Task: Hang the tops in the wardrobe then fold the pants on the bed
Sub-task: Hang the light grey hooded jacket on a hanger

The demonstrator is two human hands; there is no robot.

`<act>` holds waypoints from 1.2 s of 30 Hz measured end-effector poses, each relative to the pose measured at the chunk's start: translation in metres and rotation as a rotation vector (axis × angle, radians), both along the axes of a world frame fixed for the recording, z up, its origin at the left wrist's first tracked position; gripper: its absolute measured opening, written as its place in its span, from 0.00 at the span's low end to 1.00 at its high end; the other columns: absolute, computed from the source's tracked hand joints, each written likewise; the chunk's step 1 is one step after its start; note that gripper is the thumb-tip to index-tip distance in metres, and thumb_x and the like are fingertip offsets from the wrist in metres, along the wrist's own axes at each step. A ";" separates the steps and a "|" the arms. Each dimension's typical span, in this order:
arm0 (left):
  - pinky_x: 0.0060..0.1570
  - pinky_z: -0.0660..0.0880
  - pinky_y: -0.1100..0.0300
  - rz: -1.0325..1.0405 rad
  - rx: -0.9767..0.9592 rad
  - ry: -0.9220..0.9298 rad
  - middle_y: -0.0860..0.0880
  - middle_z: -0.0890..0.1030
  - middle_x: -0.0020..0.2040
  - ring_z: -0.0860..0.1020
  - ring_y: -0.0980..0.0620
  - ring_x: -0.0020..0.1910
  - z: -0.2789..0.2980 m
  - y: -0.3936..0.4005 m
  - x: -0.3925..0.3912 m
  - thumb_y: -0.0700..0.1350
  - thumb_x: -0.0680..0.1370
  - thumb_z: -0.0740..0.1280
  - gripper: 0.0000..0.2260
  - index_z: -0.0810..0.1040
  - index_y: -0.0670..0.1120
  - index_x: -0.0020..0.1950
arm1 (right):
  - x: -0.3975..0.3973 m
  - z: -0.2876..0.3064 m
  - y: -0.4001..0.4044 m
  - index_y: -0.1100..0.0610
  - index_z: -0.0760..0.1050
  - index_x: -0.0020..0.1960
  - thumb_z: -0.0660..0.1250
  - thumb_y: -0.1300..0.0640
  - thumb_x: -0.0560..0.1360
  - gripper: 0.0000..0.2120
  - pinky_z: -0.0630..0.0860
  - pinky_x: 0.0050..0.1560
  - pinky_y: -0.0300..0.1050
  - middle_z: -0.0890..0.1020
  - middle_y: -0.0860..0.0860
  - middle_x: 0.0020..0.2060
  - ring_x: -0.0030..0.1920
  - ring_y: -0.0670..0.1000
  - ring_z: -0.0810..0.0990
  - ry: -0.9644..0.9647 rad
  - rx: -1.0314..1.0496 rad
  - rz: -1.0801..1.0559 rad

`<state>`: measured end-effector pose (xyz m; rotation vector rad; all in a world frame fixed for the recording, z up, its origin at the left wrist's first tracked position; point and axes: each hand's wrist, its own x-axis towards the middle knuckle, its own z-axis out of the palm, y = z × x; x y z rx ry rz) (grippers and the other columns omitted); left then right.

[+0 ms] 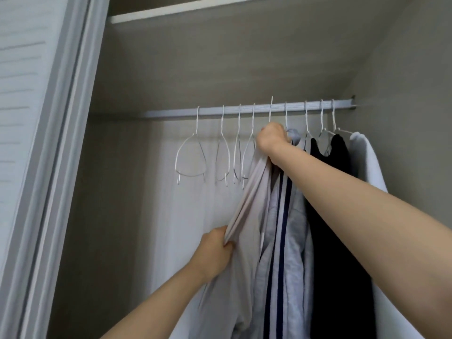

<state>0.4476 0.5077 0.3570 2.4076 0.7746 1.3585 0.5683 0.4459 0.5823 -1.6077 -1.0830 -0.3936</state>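
Note:
A beige top (252, 204) hangs from a white hanger whose hook (270, 108) rises just above the wardrobe rail (244, 110). My right hand (271, 138) grips the hanger's neck together with the top's collar, right under the rail. Lower down, my left hand (215, 250) pinches the beige fabric at its left edge. To the right hang a grey top with navy stripes (288, 228), a black top (340, 216) and a white top (367, 157).
Several empty white hangers (190, 157) hang on the rail's left half. A sliding wardrobe door frame (56, 167) stands at the left. The wardrobe's side wall (411, 118) closes the right, and a shelf (195, 8) runs above.

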 end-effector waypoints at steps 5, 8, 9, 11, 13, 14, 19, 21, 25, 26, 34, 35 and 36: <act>0.28 0.65 0.74 -0.005 -0.031 0.047 0.57 0.73 0.35 0.71 0.67 0.29 -0.007 0.004 -0.008 0.40 0.79 0.64 0.14 0.69 0.54 0.36 | 0.000 -0.009 0.001 0.67 0.73 0.50 0.58 0.67 0.76 0.07 0.65 0.48 0.46 0.74 0.60 0.62 0.63 0.63 0.72 -0.188 -0.125 -0.175; 0.27 0.65 0.74 -0.034 -0.070 0.047 0.56 0.73 0.34 0.72 0.69 0.27 -0.016 0.002 -0.015 0.39 0.79 0.64 0.15 0.68 0.54 0.35 | -0.005 -0.022 -0.004 0.68 0.71 0.58 0.60 0.69 0.75 0.12 0.69 0.47 0.47 0.75 0.61 0.60 0.61 0.65 0.74 -0.208 -0.096 -0.184; 0.28 0.65 0.74 -0.042 -0.081 0.041 0.56 0.74 0.34 0.72 0.70 0.27 -0.019 -0.001 -0.017 0.40 0.79 0.64 0.14 0.70 0.54 0.36 | -0.007 -0.028 -0.007 0.69 0.69 0.60 0.60 0.69 0.75 0.13 0.71 0.49 0.48 0.75 0.62 0.59 0.60 0.65 0.74 -0.230 -0.082 -0.185; 0.29 0.67 0.75 -0.057 -0.090 0.025 0.56 0.76 0.36 0.73 0.70 0.30 -0.023 -0.006 -0.022 0.40 0.79 0.64 0.12 0.72 0.55 0.38 | -0.010 -0.042 -0.016 0.68 0.65 0.63 0.61 0.68 0.75 0.17 0.74 0.53 0.53 0.74 0.63 0.60 0.59 0.65 0.74 -0.279 -0.047 -0.188; 0.30 0.67 0.75 -0.068 -0.089 0.022 0.56 0.77 0.37 0.74 0.70 0.31 -0.027 -0.013 -0.027 0.40 0.78 0.65 0.12 0.73 0.56 0.39 | -0.014 -0.057 -0.025 0.67 0.62 0.65 0.62 0.69 0.74 0.21 0.73 0.52 0.55 0.72 0.64 0.60 0.57 0.66 0.74 -0.356 -0.027 -0.201; 0.30 0.67 0.75 -0.076 -0.090 0.022 0.57 0.77 0.38 0.74 0.70 0.32 -0.030 -0.016 -0.030 0.40 0.78 0.65 0.12 0.73 0.56 0.40 | -0.017 -0.065 -0.028 0.66 0.62 0.66 0.62 0.70 0.73 0.22 0.73 0.50 0.55 0.71 0.64 0.60 0.56 0.66 0.74 -0.421 -0.013 -0.214; 0.32 0.68 0.75 -0.100 -0.087 0.072 0.58 0.77 0.38 0.75 0.68 0.33 -0.047 -0.041 -0.047 0.39 0.77 0.65 0.13 0.71 0.58 0.43 | -0.031 -0.105 -0.052 0.64 0.61 0.66 0.60 0.72 0.72 0.23 0.71 0.41 0.51 0.70 0.65 0.59 0.52 0.64 0.75 -0.631 -0.055 -0.253; 0.34 0.68 0.75 -0.116 -0.095 0.080 0.58 0.78 0.39 0.75 0.68 0.34 -0.059 -0.051 -0.054 0.38 0.76 0.65 0.13 0.71 0.58 0.45 | -0.039 -0.120 -0.064 0.64 0.61 0.67 0.59 0.71 0.73 0.23 0.74 0.44 0.50 0.70 0.63 0.59 0.52 0.62 0.75 -0.652 -0.087 -0.244; 0.35 0.69 0.74 -0.121 -0.141 0.077 0.60 0.77 0.41 0.75 0.70 0.35 -0.085 -0.069 -0.068 0.38 0.76 0.65 0.13 0.70 0.57 0.51 | -0.057 -0.158 -0.090 0.62 0.64 0.64 0.57 0.65 0.77 0.15 0.69 0.42 0.47 0.71 0.60 0.57 0.53 0.60 0.74 -0.599 -0.116 -0.147; 0.36 0.70 0.74 -0.127 -0.166 0.070 0.61 0.78 0.42 0.76 0.70 0.36 -0.094 -0.076 -0.073 0.38 0.75 0.65 0.14 0.70 0.58 0.52 | -0.063 -0.171 -0.099 0.61 0.64 0.64 0.57 0.62 0.79 0.15 0.67 0.42 0.46 0.71 0.59 0.57 0.54 0.59 0.73 -0.600 -0.146 -0.139; 0.46 0.76 0.66 0.011 -0.218 0.074 0.52 0.81 0.49 0.79 0.57 0.43 -0.141 -0.128 -0.139 0.42 0.79 0.65 0.16 0.71 0.51 0.66 | -0.101 -0.270 -0.156 0.59 0.54 0.76 0.52 0.52 0.82 0.25 0.67 0.63 0.46 0.68 0.55 0.68 0.67 0.54 0.67 -0.770 -0.381 0.011; 0.46 0.77 0.65 0.034 -0.203 0.077 0.52 0.81 0.48 0.79 0.57 0.42 -0.144 -0.136 -0.150 0.42 0.80 0.64 0.14 0.72 0.50 0.66 | -0.106 -0.281 -0.162 0.59 0.55 0.76 0.52 0.53 0.82 0.24 0.66 0.64 0.46 0.68 0.54 0.68 0.67 0.54 0.67 -0.775 -0.383 0.042; 0.47 0.77 0.62 0.055 -0.183 0.077 0.51 0.82 0.47 0.79 0.56 0.42 -0.145 -0.144 -0.158 0.42 0.80 0.64 0.13 0.73 0.50 0.65 | -0.109 -0.290 -0.167 0.59 0.55 0.76 0.52 0.55 0.82 0.24 0.65 0.66 0.46 0.69 0.55 0.68 0.68 0.54 0.66 -0.777 -0.387 0.073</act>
